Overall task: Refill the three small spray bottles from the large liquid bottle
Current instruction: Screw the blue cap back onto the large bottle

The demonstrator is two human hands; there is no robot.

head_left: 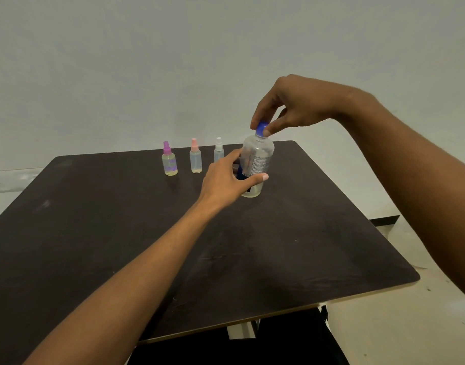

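The large clear bottle (260,156) stands upright on the dark table (147,233) near its far edge, with a little pale liquid at the bottom. My left hand (226,180) grips its lower body from the left. My right hand (289,106) comes from above and pinches the blue cap (261,127) on its neck. Left of the bottle stands a row of three small spray bottles: one with a purple top (169,159), one with a pink top (195,157), one with a white top (218,150), partly hidden behind my left hand.
The table's right and near edges drop off to a pale floor (384,325). A plain pale wall (147,61) rises behind the table. A black base (278,343) shows beneath the near edge.
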